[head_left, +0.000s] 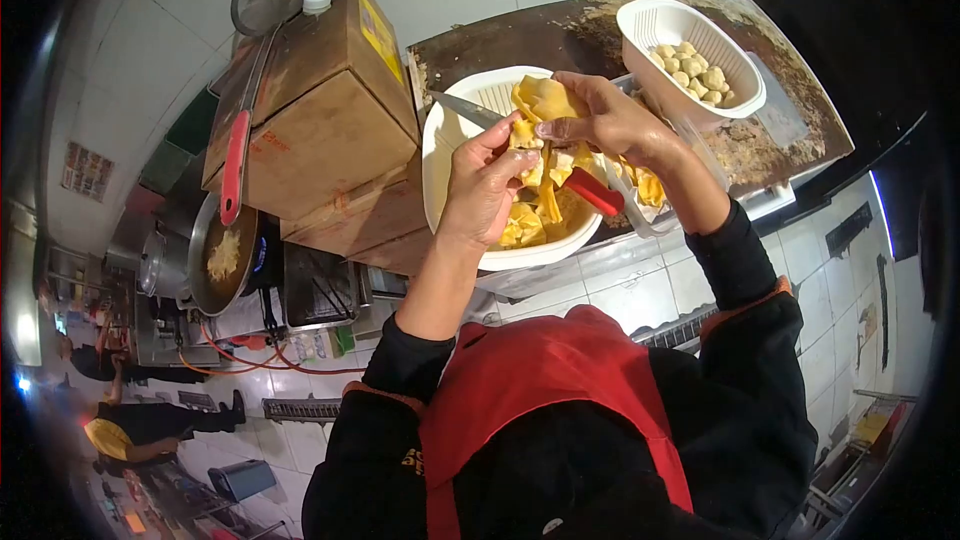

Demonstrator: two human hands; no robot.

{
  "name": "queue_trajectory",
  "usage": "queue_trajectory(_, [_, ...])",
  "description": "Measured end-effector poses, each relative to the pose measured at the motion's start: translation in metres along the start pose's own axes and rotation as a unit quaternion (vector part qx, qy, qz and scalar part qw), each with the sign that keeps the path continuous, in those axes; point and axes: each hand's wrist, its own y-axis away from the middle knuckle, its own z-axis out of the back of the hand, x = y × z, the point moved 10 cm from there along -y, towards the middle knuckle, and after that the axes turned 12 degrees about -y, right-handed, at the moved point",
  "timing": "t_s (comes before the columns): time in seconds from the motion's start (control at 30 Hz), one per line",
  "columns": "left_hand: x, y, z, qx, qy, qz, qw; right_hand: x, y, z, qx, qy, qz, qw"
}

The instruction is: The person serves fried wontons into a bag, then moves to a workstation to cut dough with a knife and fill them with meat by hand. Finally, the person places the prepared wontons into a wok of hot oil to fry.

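Above an oval white tub, both my hands pinch a soft yellow dough dumpling with a pleated edge. My left hand grips its lower left side between thumb and fingertips. From the right, my right hand curls around its upper part, thumb pressed on the dough. More folded yellow dumplings lie in the tub below. A metal blade crosses the tub's far left rim behind my left fingers. A red handle shows below my right hand; the stretch between blade and handle is hidden.
A second white tub with pale round balls stands at the back right of the worn table. Cardboard boxes flank the left side, with a red-handled strainer on them. Farther left are a pan on a stove and people.
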Motion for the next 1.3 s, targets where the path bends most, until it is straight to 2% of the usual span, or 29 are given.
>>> queue_trajectory(0.13, [0.003,0.001,0.015,-0.033,-0.006,-0.013,0.999,-0.002,-0.006,-0.011,0.015,0.025,-0.001,1.0])
queue_trajectory(0.2, [0.009,0.001,0.023,-0.04,0.058,0.01,0.997,0.005,-0.01,-0.023,0.04,0.068,-0.005,0.997])
queue_trajectory(0.27, [0.007,0.005,0.031,-0.054,0.056,0.01,0.997,0.014,-0.011,-0.018,-0.051,0.025,-0.05,0.997])
queue_trajectory(0.3, [0.009,0.008,0.036,-0.061,0.079,0.017,0.995,0.027,-0.011,-0.018,-0.102,0.035,-0.028,0.994])
queue_trajectory(0.33, [0.01,0.012,0.043,-0.069,0.102,0.022,0.992,0.057,-0.007,-0.031,-0.079,0.043,0.089,0.992])
queue_trajectory(0.4, [0.019,0.02,0.051,-0.062,0.168,0.063,0.982,0.068,-0.015,-0.05,-0.115,0.212,-0.047,0.969])
queue_trajectory(0.47, [0.025,0.033,0.06,-0.078,0.19,0.079,0.975,0.059,-0.047,-0.081,0.003,0.193,0.065,0.979])
queue_trajectory(0.5, [0.027,0.032,0.059,-0.042,0.218,0.064,0.973,0.066,-0.05,-0.108,0.028,0.242,0.086,0.966])
queue_trajectory(0.6, [0.007,0.049,0.07,-0.013,0.188,-0.016,0.982,0.034,-0.056,-0.189,0.241,0.137,0.006,0.961])
queue_trajectory(0.63, [-0.001,0.059,0.084,-0.061,0.189,-0.032,0.98,0.036,-0.058,-0.202,0.222,0.239,0.042,0.944])
queue_trajectory(0.67, [-0.007,0.068,0.099,-0.107,0.191,-0.046,0.975,0.03,-0.061,-0.216,0.236,0.24,0.044,0.941])
queue_trajectory(0.73, [-0.019,0.088,0.127,-0.11,0.197,-0.071,0.972,0.027,-0.066,-0.243,0.24,0.234,0.086,0.938])
queue_trajectory(0.77, [-0.019,0.095,0.146,-0.11,0.157,-0.094,0.977,0.028,-0.067,-0.251,0.235,0.279,0.08,0.927])
queue_trajectory(0.8, [-0.031,0.107,0.155,-0.108,0.117,-0.114,0.981,0.022,-0.07,-0.261,0.241,0.282,0.079,0.925])
queue_trajectory(0.83, [-0.033,0.121,0.171,-0.158,0.13,-0.107,0.973,0.012,-0.075,-0.271,0.26,0.251,0.077,0.929])
queue_trajectory(0.87, [-0.039,0.133,0.176,-0.161,0.134,-0.11,0.972,0.003,-0.078,-0.282,0.28,0.221,0.074,0.931])
queue_trajectory(0.93, [-0.048,0.161,0.201,-0.236,0.151,-0.123,0.952,-0.008,-0.081,-0.309,0.323,0.22,0.07,0.918])
queue_trajectory(1.0, [-0.056,0.179,0.22,-0.224,0.171,-0.126,0.951,-0.011,-0.086,-0.331,0.309,0.267,0.103,0.907])
queue_trajectory(1.03, [-0.059,0.188,0.23,-0.226,0.169,-0.123,0.951,-0.004,-0.085,-0.345,0.315,0.285,0.166,0.89])
queue_trajectory(1.07, [-0.061,0.197,0.239,-0.227,0.166,-0.12,0.952,-0.004,-0.086,-0.355,0.318,0.285,0.166,0.889])
queue_trajectory(1.13, [-0.064,0.213,0.255,-0.218,0.176,-0.13,0.951,0.007,-0.081,-0.375,0.293,0.348,0.248,0.855])
queue_trajectory(1.17, [-0.07,0.22,0.262,-0.216,0.176,-0.153,0.948,0.007,-0.08,-0.384,0.294,0.35,0.247,0.854])
queue_trajectory(1.23, [-0.085,0.228,0.268,-0.227,0.175,-0.176,0.942,0.013,-0.067,-0.407,0.297,0.4,0.322,0.805])
queue_trajectory(1.27, [-0.092,0.233,0.267,-0.227,0.176,-0.178,0.941,0.015,-0.063,-0.416,0.298,0.401,0.322,0.804])
queue_trajectory(1.3, [-0.098,0.24,0.267,-0.228,0.209,-0.19,0.932,0.014,-0.058,-0.424,0.277,0.473,0.327,0.77])
